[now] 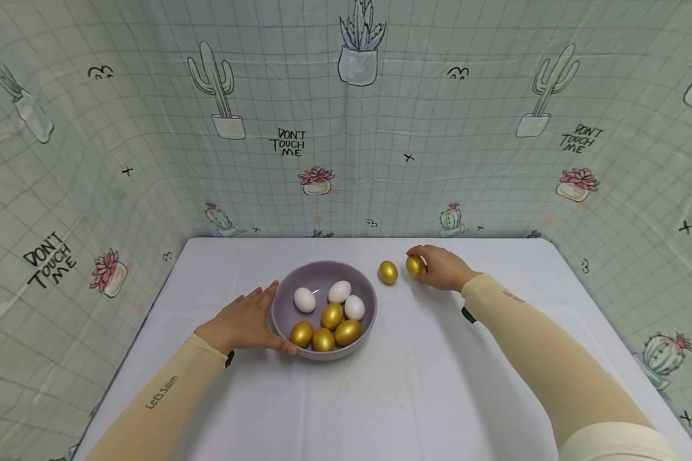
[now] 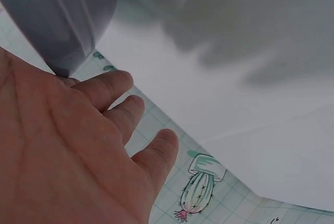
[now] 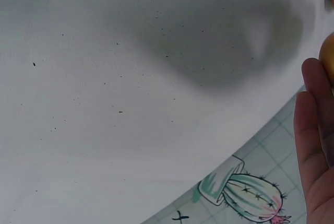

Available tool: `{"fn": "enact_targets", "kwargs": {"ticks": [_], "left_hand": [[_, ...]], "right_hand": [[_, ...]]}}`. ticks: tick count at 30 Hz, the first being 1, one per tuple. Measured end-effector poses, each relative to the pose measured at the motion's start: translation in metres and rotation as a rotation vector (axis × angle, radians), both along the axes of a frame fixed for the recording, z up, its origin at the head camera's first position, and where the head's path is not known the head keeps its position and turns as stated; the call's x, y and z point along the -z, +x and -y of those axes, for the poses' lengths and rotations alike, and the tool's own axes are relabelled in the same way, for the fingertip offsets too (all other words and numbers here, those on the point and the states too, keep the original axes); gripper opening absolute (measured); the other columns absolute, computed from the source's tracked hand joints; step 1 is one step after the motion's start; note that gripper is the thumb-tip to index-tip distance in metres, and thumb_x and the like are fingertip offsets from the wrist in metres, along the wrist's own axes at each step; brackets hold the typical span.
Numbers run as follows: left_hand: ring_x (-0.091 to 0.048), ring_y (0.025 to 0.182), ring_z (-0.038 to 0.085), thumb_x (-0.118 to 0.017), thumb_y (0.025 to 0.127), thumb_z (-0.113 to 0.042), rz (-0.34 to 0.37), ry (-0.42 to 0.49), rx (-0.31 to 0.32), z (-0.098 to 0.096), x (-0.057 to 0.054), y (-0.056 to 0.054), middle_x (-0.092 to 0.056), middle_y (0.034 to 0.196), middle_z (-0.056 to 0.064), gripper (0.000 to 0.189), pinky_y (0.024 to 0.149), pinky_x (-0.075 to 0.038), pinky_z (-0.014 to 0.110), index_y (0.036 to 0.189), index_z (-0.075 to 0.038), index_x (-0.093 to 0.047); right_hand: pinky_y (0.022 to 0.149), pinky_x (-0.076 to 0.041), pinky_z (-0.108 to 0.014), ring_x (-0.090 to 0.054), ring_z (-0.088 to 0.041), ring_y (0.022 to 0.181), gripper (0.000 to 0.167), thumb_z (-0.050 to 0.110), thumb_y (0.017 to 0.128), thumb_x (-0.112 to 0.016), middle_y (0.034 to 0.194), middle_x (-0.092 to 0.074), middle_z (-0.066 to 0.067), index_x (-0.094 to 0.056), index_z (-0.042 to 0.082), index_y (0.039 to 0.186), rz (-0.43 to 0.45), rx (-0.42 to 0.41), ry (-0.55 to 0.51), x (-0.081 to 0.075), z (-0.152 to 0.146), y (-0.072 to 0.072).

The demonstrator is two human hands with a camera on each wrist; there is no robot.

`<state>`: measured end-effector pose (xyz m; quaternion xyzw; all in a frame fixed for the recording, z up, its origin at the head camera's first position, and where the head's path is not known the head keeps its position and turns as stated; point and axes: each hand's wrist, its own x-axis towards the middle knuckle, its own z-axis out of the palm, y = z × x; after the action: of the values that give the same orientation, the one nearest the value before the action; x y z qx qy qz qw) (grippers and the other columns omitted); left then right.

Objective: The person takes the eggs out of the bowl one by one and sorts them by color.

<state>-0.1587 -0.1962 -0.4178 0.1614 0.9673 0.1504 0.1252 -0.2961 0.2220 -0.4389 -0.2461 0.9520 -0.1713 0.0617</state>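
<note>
A round purple-grey bowl (image 1: 288,306) stands on the white table, holding three white eggs (image 1: 354,307) and several golden eggs (image 1: 323,340). Against the bowl's left side rests my left hand (image 1: 245,322), its fingers spread and its thumb along the near rim. The left wrist view shows part of the bowl wall (image 2: 68,20) beside the palm. Right of the bowl, my right hand (image 1: 445,267) pinches a golden egg (image 1: 414,265) between thumb and fingers. Another golden egg (image 1: 388,273) lies on the table between that hand and the bowl.
White cloth covers the table (image 1: 403,397). Behind it and at both sides hangs a pale green grid curtain (image 1: 409,115) printed with cacti and lettering, meeting the table's back edge.
</note>
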Motion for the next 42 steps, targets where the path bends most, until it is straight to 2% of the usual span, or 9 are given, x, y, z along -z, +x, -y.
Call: {"fn": "enact_targets", "kwargs": {"ticks": [7, 16, 34, 42], "left_hand": [[-0.031, 0.14, 0.049, -0.075, 0.058, -0.082, -0.001, -0.006, 0.0, 0.0, 0.0, 0.0, -0.034, 0.154, 0.026, 0.143, 0.11, -0.026, 0.065, 0.155, 0.007, -0.02], [-0.031, 0.14, 0.048, -0.074, 0.057, -0.084, -0.009, -0.013, -0.001, 0.001, 0.004, -0.001, -0.034, 0.154, 0.027, 0.144, 0.11, -0.026, 0.065, 0.155, 0.006, -0.02], [-0.031, 0.141, 0.047, -0.075, 0.058, -0.082, 0.004, -0.02, -0.003, 0.0, 0.002, -0.001, -0.035, 0.154, 0.025, 0.143, 0.111, -0.025, 0.064, 0.155, 0.006, -0.019], [-0.03, 0.141, 0.047, -0.076, 0.058, -0.08, 0.007, -0.007, -0.004, 0.0, 0.001, -0.001, -0.035, 0.154, 0.025, 0.142, 0.111, -0.025, 0.065, 0.155, 0.006, -0.02]], "right_hand": [[0.108, -0.038, -0.053, -0.052, -0.038, 0.126, 0.054, 0.009, 0.086, -0.075, 0.135, -0.057, -0.019, -0.057, 0.004, 0.136, 0.016, 0.019, 0.01, 0.014, -0.001, -0.009], [0.107, -0.039, -0.052, -0.053, -0.036, 0.124, 0.054, 0.013, 0.087, -0.077, 0.135, -0.058, -0.018, -0.057, 0.005, 0.137, 0.034, 0.031, 0.019, 0.023, 0.002, -0.015], [0.106, -0.04, -0.053, -0.053, -0.037, 0.124, 0.064, 0.012, 0.083, -0.08, 0.136, -0.057, -0.019, -0.053, 0.005, 0.141, 0.042, 0.007, 0.061, 0.027, 0.002, -0.017], [0.106, -0.04, -0.054, -0.053, -0.038, 0.123, 0.067, 0.01, 0.083, -0.079, 0.136, -0.055, -0.022, -0.05, 0.004, 0.143, 0.063, 0.023, 0.08, 0.022, 0.003, -0.012]]}}
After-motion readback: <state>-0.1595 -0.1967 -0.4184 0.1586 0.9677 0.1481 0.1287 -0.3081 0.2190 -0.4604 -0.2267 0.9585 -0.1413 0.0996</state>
